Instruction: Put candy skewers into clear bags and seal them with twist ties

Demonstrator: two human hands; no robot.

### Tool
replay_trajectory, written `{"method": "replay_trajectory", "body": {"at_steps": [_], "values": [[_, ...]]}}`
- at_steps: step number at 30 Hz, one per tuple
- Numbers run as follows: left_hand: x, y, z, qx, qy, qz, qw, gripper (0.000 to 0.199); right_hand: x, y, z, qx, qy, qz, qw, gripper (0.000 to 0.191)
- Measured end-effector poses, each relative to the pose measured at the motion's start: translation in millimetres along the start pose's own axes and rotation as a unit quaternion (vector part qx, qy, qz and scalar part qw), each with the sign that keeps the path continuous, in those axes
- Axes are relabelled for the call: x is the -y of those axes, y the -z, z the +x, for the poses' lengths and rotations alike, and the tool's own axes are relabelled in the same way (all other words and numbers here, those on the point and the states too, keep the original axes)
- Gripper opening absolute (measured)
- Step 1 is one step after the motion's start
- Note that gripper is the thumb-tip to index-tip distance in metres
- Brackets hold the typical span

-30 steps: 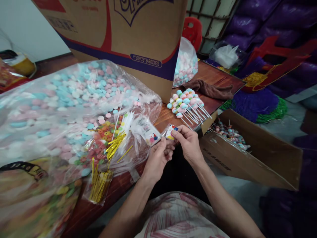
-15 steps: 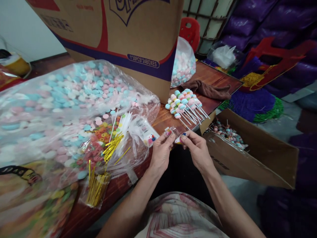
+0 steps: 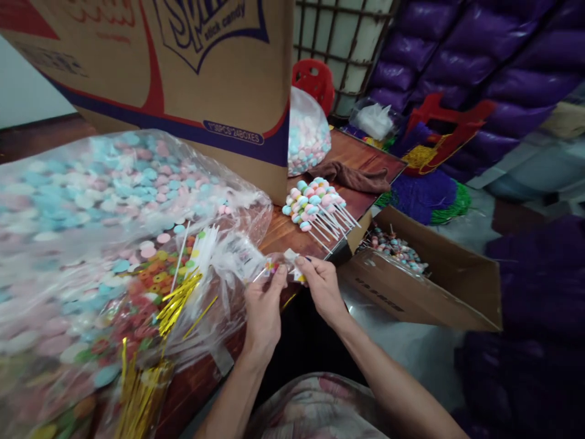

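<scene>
Both my hands meet over the table's front edge, closed on a small clear plastic bag [image 3: 275, 261] with colourful print. My left hand [image 3: 265, 305] pinches it between thumb and fingers. Opposite, my right hand [image 3: 320, 286] grips the bag's white, printed right end. Whether anything lies inside the bag I cannot tell. Just beyond my hands, a bunch of candy sticks [image 3: 315, 204] threaded with pastel sweets rests on the table, white sticks pointing toward me. Left of my hands are white sticks [image 3: 205, 247], gold twist ties [image 3: 180, 302] and ring-shaped gummy candies [image 3: 158, 268].
A large bag of pastel candies [image 3: 123, 177] covers the table's left side, with a tall cardboard carton [image 3: 219, 91] behind it. An open cardboard box [image 3: 420, 292] holding finished-looking wrapped candies stands at right. A brown cloth [image 3: 356, 177] lies at the table's far edge.
The camera view has turned, so the scene sits differently in frame. My hands still hold the small bag, now with more of its white end showing between them.
</scene>
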State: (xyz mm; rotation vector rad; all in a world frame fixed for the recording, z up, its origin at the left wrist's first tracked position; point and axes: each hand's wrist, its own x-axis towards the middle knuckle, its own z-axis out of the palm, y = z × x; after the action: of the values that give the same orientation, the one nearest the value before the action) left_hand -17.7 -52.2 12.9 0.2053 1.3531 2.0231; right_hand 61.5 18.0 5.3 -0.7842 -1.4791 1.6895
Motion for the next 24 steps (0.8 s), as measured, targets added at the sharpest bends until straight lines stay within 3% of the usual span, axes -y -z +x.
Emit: {"method": "replay_trajectory", "body": {"at_steps": [4,9,16,24], "values": [[-6.9,5.1,7.5,-0.035,0.001,-0.003,0.999,0.025,6.9,1.0,1.4,0.034,0.008,-0.001,0.999,0.04],[-8.4,3.2,10.6,-0.05,-0.021,0.003,0.999,0.023,9.5,3.8,-0.7,0.021,-0.004,0.011,1.0,0.037],[-0.5,7.0,12.1,-0.066,-0.043,0.033,0.996,0.029,9.1,-8.4,-3.6,0.011,0.001,0.013,1.0,0.04],[-2.8,18.2,8.4,-0.004,-0.014,0.017,1.0,0.025,5.0,-4.6,-1.9,0.011,0.01,-0.019,1.0,0.039]]}}
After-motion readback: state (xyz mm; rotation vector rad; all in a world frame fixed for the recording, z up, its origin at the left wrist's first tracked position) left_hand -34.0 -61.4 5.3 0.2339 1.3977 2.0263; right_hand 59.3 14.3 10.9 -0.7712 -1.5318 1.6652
